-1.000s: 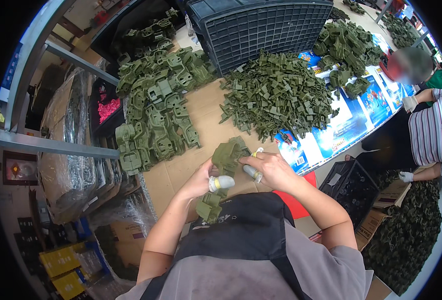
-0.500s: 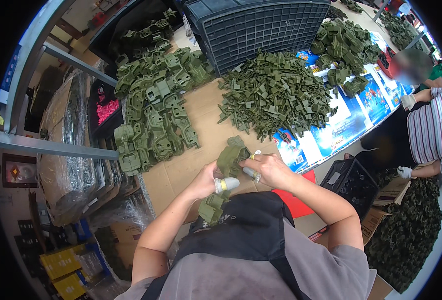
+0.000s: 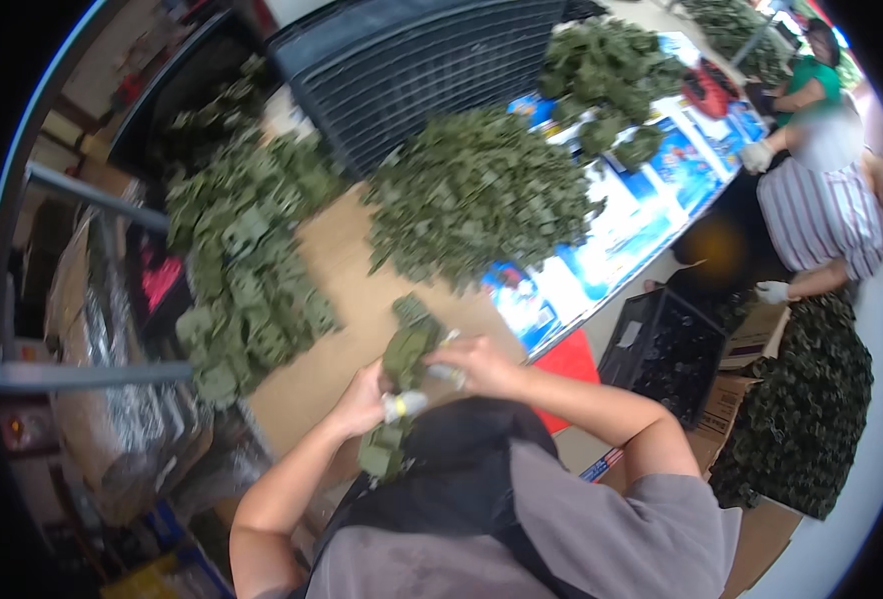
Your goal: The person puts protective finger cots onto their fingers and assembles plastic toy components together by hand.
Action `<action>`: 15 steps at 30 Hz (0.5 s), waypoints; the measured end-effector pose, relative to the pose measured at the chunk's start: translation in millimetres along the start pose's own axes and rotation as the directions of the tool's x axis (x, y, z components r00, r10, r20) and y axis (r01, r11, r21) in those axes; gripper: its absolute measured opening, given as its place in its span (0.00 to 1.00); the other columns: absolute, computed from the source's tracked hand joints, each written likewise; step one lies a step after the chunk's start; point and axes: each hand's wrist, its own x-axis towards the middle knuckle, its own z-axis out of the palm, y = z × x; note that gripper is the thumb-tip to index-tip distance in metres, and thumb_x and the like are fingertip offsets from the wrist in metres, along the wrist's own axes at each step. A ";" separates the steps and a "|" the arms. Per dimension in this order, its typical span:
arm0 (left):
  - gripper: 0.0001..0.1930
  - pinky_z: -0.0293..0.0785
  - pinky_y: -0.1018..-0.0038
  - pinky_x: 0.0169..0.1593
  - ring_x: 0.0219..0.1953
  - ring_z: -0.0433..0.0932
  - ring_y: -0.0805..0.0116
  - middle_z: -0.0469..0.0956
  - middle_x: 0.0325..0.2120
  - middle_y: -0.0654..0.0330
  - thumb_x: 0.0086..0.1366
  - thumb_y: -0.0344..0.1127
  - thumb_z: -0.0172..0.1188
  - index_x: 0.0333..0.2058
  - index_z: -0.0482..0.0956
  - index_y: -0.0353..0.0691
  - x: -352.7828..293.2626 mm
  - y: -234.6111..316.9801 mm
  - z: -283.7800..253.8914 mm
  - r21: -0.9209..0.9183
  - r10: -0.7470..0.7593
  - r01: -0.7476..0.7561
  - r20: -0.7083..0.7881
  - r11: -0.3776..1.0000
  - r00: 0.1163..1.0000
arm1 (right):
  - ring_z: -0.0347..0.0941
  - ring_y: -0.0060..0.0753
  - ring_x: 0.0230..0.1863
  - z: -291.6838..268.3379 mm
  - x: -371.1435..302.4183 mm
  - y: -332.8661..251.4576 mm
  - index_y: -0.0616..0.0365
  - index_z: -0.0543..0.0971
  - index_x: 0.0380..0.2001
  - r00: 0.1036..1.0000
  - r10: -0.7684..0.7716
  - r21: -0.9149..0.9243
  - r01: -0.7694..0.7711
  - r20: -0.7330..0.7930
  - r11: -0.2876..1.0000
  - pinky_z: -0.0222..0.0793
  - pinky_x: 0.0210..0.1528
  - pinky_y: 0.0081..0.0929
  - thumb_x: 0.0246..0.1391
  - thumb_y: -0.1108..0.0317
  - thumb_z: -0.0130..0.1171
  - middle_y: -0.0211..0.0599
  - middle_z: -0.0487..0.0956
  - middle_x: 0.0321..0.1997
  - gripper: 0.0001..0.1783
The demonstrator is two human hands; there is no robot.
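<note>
My left hand (image 3: 363, 401) is closed round a long olive-green moulded plastic part (image 3: 406, 356), shaped like a toy vehicle body. It is held upright over the table's near edge, its lower end hanging below my hand in front of the dark apron. My right hand (image 3: 483, 365) is pinched against the part's right side; anything small between those fingers is hidden by blur. Pale covers with yellow bands sit on some fingertips of both hands. Beyond them lies a heap of small green plastic pieces (image 3: 481, 195). Larger green body parts (image 3: 252, 265) are spread at the left.
Cardboard (image 3: 336, 262) covers the near tabletop. A black crate (image 3: 431, 75) stands behind the heap. More green parts (image 3: 611, 75) lie at the far right. A black bin (image 3: 661, 349) and a camouflage-patterned pile (image 3: 811, 399) are on the right, near a person in stripes (image 3: 826, 225).
The whole view has swung, shifting the table leftward and blurring it. Both hands keep the green part between them. The striped co-worker's far gloved hand has come up beside the table edge.
</note>
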 end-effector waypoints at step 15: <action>0.25 0.73 0.62 0.36 0.31 0.74 0.58 0.73 0.34 0.52 0.56 0.52 0.49 0.42 0.68 0.36 -10.4 -76.7 -11.0 -0.915 -0.310 -0.089 -0.224 0.394 0.924 | 0.66 0.46 0.34 1.7 -43.2 180.9 0.53 0.66 0.39 0.899 0.303 -0.610 -0.438 -0.318 0.660 0.65 0.33 0.36 0.39 0.71 0.49 0.46 0.66 0.30 0.18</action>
